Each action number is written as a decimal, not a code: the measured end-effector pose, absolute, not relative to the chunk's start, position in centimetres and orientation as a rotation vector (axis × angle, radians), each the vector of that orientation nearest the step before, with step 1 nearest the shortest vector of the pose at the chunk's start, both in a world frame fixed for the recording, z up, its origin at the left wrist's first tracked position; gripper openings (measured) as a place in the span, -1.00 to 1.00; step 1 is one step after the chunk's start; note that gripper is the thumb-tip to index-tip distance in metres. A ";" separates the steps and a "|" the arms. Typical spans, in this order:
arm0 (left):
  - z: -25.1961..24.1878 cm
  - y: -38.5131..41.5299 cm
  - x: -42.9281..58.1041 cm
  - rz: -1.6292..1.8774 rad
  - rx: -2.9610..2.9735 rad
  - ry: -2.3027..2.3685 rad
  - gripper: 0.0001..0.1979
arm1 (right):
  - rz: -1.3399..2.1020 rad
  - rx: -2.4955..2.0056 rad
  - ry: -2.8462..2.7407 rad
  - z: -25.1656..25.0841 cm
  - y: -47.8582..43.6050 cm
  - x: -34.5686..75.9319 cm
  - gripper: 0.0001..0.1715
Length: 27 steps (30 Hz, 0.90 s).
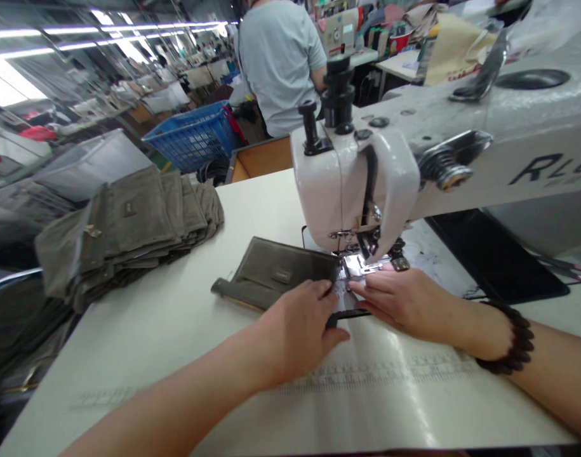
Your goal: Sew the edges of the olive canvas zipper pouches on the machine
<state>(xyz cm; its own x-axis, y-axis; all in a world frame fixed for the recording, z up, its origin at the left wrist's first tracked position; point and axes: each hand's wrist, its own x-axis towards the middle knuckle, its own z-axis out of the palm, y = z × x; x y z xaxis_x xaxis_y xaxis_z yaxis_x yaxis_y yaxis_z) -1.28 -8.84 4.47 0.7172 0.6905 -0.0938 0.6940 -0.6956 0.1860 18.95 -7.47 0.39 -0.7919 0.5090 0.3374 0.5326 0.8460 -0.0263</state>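
An olive-grey fabric piece (275, 273) with a small label lies flat on the white table (176, 330), its right edge under the presser foot (359, 263) of a white sewing machine (361, 184). My left hand (297, 330) rests on the piece's near right corner, fingers curled and pinching a dark strap end. My right hand (407, 301), with a dark bead bracelet on the wrist, lies just right of the foot, fingers pressed together and pointing left at the strap.
A stack of several matching olive fabric pieces (128, 228) sits at the table's left. Behind it are a clear bin (93, 165) and a blue basket (192, 136). Another person in a light shirt (280, 63) sits beyond, back turned. A printed ruler runs along the table's near edge.
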 end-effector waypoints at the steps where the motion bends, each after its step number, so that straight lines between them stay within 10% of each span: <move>1: 4.6 -9.9 -1.2 0.003 2.690 1.075 -0.52 | -0.088 -0.756 -2.704 0.6 -7.5 19.1 -0.62; 27: 1.0 -13.1 1.2 0.211 3.014 1.030 -0.72 | 0.096 -0.805 -2.833 0.1 -8.0 19.5 -0.65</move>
